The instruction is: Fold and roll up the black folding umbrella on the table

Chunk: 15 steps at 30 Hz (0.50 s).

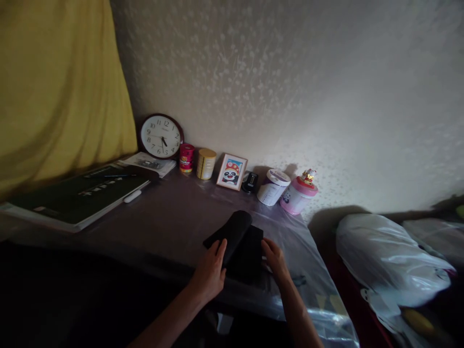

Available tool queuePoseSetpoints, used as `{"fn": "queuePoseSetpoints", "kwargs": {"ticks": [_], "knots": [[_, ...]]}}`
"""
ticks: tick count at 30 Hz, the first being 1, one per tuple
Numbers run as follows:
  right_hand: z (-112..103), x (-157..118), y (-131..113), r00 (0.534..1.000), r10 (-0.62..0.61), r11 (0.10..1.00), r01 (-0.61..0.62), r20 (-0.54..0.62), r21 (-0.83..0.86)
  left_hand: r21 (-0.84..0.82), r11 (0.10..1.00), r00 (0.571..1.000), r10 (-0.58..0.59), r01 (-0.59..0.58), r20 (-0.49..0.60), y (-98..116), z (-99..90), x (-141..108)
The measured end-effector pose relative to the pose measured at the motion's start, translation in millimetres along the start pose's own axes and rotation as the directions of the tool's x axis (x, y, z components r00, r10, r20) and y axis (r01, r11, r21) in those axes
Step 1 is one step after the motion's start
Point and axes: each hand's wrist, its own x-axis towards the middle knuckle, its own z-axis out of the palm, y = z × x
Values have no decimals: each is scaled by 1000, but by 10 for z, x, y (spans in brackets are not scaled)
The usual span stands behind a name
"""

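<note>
A dark, flexible sheet or cloth (237, 232) lies near the front of the table, with its left part curled over into a loose roll. My left hand (212, 268) grips the left, rolled part, fingers on its lower edge. At the right edge of the black piece, my right hand (274, 258) pinches its border between thumb and fingers. Some small, dim items beside and under my right hand are too dark to make out.
Along the wall stand a round clock (162, 136), a red can (186, 158), a yellow can (206, 164), a framed panda picture (232, 172), a small black object (250, 182) and two tubs (273, 187). A large green book (83, 195) lies left; plastic bags (387, 256) sit right.
</note>
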Motion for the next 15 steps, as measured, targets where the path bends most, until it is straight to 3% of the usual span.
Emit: {"fn": "queuePoseSetpoints", "kwargs": {"ticks": [6, 15], "knots": [[185, -57, -198, 997, 73, 997, -73, 18, 23, 27, 1000, 1000, 0, 0, -1, 5, 19, -13], [402, 79, -355, 990, -137, 991, 137, 22, -9, 32, 999, 1000, 26, -26, -14, 39, 5, -35]]}}
